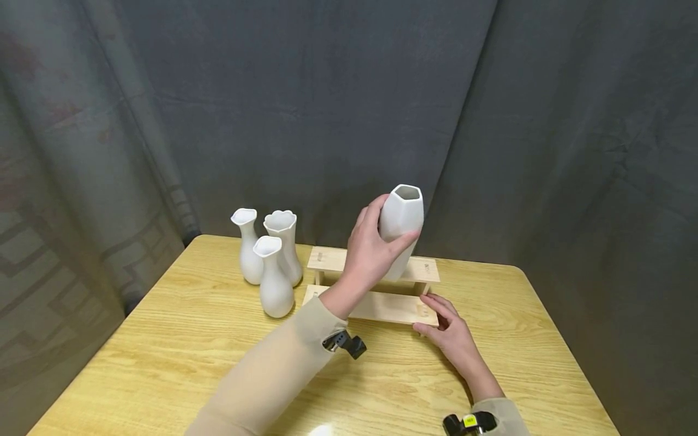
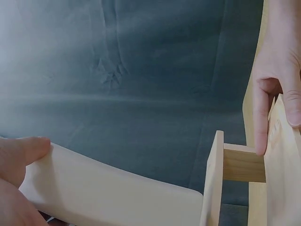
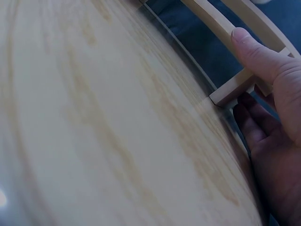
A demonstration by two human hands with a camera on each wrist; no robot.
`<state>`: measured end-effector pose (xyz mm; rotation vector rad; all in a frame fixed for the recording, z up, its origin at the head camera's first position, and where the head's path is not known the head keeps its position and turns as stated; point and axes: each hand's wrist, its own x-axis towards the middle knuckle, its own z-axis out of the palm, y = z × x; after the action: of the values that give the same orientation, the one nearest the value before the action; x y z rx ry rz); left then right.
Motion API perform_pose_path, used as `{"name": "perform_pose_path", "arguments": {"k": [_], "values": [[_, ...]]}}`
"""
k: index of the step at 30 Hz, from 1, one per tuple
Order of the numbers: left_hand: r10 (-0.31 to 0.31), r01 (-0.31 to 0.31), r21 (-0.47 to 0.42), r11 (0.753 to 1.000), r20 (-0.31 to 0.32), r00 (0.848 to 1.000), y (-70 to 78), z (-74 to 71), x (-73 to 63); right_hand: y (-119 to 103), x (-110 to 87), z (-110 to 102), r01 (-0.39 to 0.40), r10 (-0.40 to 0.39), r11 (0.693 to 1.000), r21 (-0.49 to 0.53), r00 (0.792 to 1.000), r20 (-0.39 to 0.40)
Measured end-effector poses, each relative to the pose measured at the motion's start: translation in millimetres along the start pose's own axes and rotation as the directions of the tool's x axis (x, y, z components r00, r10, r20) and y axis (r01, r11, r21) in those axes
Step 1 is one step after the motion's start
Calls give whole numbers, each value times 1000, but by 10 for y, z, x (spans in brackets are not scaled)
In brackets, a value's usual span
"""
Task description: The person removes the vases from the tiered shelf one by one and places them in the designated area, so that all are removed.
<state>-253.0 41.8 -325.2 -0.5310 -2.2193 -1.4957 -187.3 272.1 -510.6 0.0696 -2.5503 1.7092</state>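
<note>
My left hand (image 1: 371,251) grips a white faceted vase (image 1: 402,224) around its upper body, thumb on the near side. The vase stands nearly upright over the upper step of a two-tier wooden stand (image 1: 389,307). In the left wrist view the base of the vase (image 2: 127,193) meets the edge of the upper board (image 2: 214,183); whether it rests there I cannot tell. With thumb and fingers, my right hand (image 1: 452,333) holds the right end of the stand's lower step. The right wrist view shows the thumb (image 3: 251,49) on the board and fingers around the stand's end.
Three more white vases stand grouped left of the stand: a slim one (image 1: 248,248) at the back, a scalloped-rim one (image 1: 289,254) and a round-bodied one (image 1: 275,290) in front. Grey curtains (image 1: 305,121) hang behind the wooden table (image 1: 180,339).
</note>
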Motion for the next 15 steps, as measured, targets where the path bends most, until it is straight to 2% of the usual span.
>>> {"name": "perform_pose_path", "arguments": {"k": [7, 15], "values": [[19, -17, -74, 997, 25, 1000, 14, -236, -158, -12, -3, 1, -13, 13, 1000, -16, 1000, -1], [37, -34, -97, 995, 34, 999, -4, -547, -332, 7, -7, -11, -7, 7, 1000, -28, 1000, -1]]}}
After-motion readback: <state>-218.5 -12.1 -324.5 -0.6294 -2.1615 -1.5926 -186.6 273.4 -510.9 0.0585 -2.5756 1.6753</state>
